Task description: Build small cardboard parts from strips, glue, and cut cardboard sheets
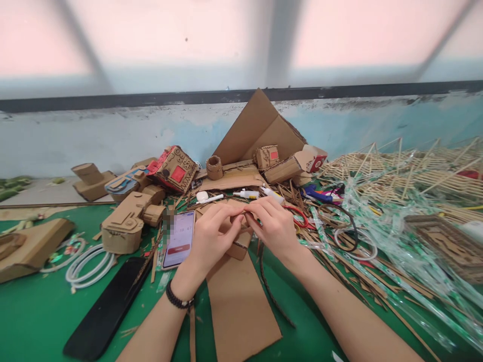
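Note:
My left hand (217, 229) and my right hand (273, 223) meet at the centre, thumbs and forefingers pinched on a thin brown strip (247, 211), mostly hidden by the fingers. Right under them is a small cardboard piece (238, 249), partly covered by my left hand. A flat cardboard sheet (243, 306) lies below it on the green table. Left of my left hand rests a phone (180, 241) with its screen lit. A dark twisted strip (272, 291) curves down beside the sheet.
Cardboard models (123, 221) stand at the left, near white coiled tubing (90, 266) and a black flat object (107, 306). Glue bottles (247, 194) lie behind my hands. Cardboard scraps, plastic wrap (381, 241) and a stick structure (403, 171) fill the right.

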A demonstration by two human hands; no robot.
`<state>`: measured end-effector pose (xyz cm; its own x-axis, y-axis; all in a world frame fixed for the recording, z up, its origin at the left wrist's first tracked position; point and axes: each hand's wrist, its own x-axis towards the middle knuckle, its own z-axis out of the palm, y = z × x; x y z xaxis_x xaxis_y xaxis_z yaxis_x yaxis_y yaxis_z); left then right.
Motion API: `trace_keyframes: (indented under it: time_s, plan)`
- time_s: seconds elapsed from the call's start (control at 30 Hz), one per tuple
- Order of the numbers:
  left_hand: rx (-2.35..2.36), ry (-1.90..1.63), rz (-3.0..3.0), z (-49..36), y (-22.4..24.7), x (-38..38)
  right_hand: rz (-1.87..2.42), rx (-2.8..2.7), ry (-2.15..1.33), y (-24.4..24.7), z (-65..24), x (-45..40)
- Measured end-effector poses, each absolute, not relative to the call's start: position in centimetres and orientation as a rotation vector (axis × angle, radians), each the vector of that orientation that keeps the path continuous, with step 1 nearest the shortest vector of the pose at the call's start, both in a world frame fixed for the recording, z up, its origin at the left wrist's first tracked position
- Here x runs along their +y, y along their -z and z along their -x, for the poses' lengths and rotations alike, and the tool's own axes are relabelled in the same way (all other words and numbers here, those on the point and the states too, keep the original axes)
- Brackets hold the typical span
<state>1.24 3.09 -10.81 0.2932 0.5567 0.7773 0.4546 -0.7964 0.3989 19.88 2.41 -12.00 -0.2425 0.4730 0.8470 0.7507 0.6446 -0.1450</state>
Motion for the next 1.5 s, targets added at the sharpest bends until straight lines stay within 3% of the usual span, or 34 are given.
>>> trace_keyframes:
  time_s: [0.47, 0.8, 1.13, 1.5]
  plan:
    - [1.049, -1.469, -2.436, -0.8, 11.2, 3.5, 1.027, -1.874, 0.261, 12.4, -19.9, 2.7]
    - [1.25, -1.52, -1.9, -0.7, 10.5, 3.5, 1.106, -1.451, -0.204, 11.6, -20.4, 2.9]
    - [0.93, -1.684, -1.08, -0.3, 9.2, 4.2, 0.884, -1.276, -0.772, 12.1, -19.4, 3.1]
    - [0.835, -1.602, -1.328, -1.8, 10.3, 2.9, 0.764, -1.196, -0.819, 11.9, -18.0, 2.3]
